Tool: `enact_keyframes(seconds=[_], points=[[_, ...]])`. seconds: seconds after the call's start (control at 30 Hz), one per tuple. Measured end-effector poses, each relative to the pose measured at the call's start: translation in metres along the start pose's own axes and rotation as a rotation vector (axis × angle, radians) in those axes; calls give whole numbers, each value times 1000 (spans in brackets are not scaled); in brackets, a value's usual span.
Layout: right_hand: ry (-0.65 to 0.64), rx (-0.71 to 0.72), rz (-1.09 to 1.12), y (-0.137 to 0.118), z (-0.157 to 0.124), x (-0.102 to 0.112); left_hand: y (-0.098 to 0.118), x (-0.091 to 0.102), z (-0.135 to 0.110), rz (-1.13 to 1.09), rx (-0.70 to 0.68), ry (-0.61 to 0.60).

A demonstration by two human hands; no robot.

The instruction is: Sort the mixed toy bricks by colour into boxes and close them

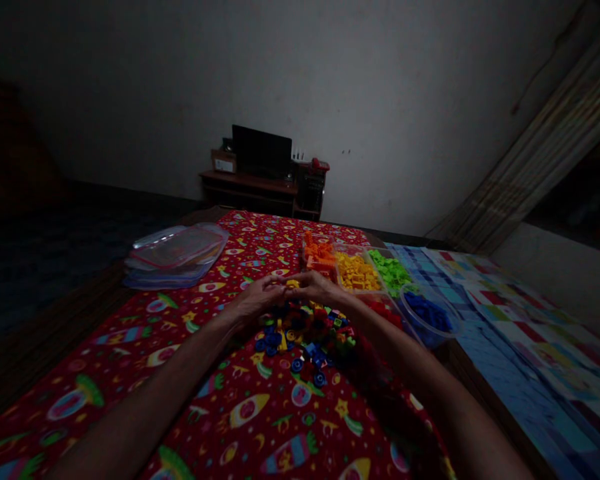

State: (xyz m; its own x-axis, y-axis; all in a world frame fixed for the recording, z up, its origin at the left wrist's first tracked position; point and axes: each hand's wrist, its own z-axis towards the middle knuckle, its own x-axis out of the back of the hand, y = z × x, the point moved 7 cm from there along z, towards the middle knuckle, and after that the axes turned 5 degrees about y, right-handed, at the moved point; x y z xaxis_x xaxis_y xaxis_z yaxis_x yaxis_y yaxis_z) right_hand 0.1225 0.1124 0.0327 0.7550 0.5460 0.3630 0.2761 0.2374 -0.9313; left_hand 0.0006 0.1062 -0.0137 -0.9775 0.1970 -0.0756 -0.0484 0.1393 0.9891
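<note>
Take the heap of mixed toy bricks [311,348] as your landmark. The small yellow toy brick [293,284] sits at its far edge, seemingly raised just above it, right at your fingertips where your two hands meet. It is too small and dim for its long axis to be told. Your right hand [320,289] looks the nearer to it: its index finger arches over the brick, with the thumb seemingly underneath, in what reads as a narrow pinch. Your left hand [260,297] comes in from the left of the heap, fingers gently curled, tips beside or against those of the right; whether they also grip the brick, you cannot tell here.

To the right of the heap and beyond it, the orange bricks [319,252], yellow bricks [359,273] and green bricks [390,272] lie sorted by colour. Red bricks [386,311] are just right of the heap, and blue bricks [427,312] farther right. Your right forearm passes along that side.
</note>
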Motion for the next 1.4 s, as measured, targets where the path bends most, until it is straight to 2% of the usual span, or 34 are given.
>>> enact_keyframes(seconds=[0.1,0.17,0.27,0.4,0.47,0.57,0.67,0.8,0.87,1.0,1.1,1.2,1.3,1.4], points=[[-37,-52,120,0,-2,-4,-3,1,1,29,1,57],[-41,-71,77,3,-2,-6,-4,3,1,66,5,108],[15,-39,-206,3,0,-6,-4,3,0,101,-11,163],[97,110,-682,-14,-4,-8,-1,-2,-1,48,-5,165],[106,162,-782,-19,-7,-8,1,-5,0,14,-3,159],[112,137,-781,-17,-9,1,3,-5,2,16,-39,169],[163,54,-709,-8,-10,19,6,-4,6,205,-152,117],[173,4,-638,6,-10,29,6,0,10,720,-360,72],[173,14,-609,10,-10,29,2,-2,10,901,-438,40],[220,55,-532,7,-11,38,0,-3,6,1001,-552,66],[307,31,-622,1,-15,65,-1,-4,4,1017,-491,53],[455,-29,-724,-2,-23,107,2,-4,4,1009,-426,42],[553,-186,-755,4,-32,151,7,-5,4,999,-404,55],[582,-338,-765,10,-37,185,8,-5,5,1025,-406,77]])
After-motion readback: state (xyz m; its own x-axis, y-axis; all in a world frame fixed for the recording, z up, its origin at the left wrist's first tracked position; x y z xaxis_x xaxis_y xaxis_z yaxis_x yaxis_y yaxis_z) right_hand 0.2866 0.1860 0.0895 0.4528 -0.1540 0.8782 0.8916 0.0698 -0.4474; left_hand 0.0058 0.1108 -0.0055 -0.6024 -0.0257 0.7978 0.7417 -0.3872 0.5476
